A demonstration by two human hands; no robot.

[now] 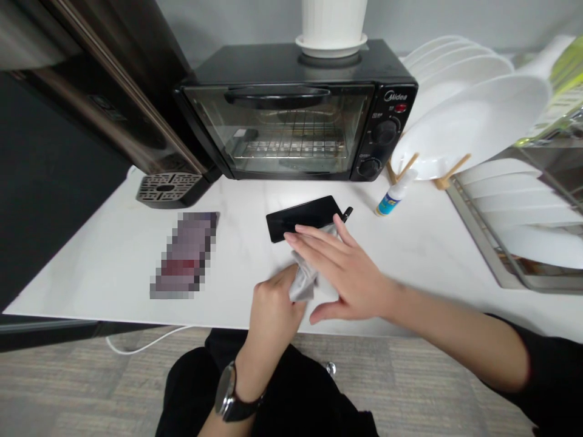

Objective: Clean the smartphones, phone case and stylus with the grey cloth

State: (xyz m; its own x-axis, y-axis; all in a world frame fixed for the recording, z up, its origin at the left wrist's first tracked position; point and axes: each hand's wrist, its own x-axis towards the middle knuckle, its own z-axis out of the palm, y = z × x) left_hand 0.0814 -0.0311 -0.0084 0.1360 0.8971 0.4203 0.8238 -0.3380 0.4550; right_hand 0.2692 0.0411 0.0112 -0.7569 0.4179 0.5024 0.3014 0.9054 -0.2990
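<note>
I take the grey cloth [303, 285] as the centre of my dial, with twelve pointing away from the wearer. On my feed the left hand [276, 303] comes in from seven, curled into a loose fist with a bit of the cloth gripped at its thumb side; its fingertips are hidden from me. The right hand [357, 273] comes in from four, palm down and flat over the cloth, fingers stretched out and thumb spread away below.

At twelve, just beyond the cloth, a black phone-like slab [300, 217] lies flat on the white counter [410, 261]. The right fingers overlap its near edge, though I cannot tell whether they touch it. A small dark stub [348, 213] shows by its far right corner, and I can't make out what it belongs to.

Between nine and ten I have a flat object blurred into blocks [186, 252], and at ten a metal drip tray [166, 189]. A small bottle with a blue label [389, 199] stands between one and two, with white plates [478, 115] upright in a rack past it. Farther off at twelve sits a black toaster oven [286, 130], a white pot [334, 21] on top. Toward seven I see a dark-strapped watch [226, 391] on the left wrist
</note>
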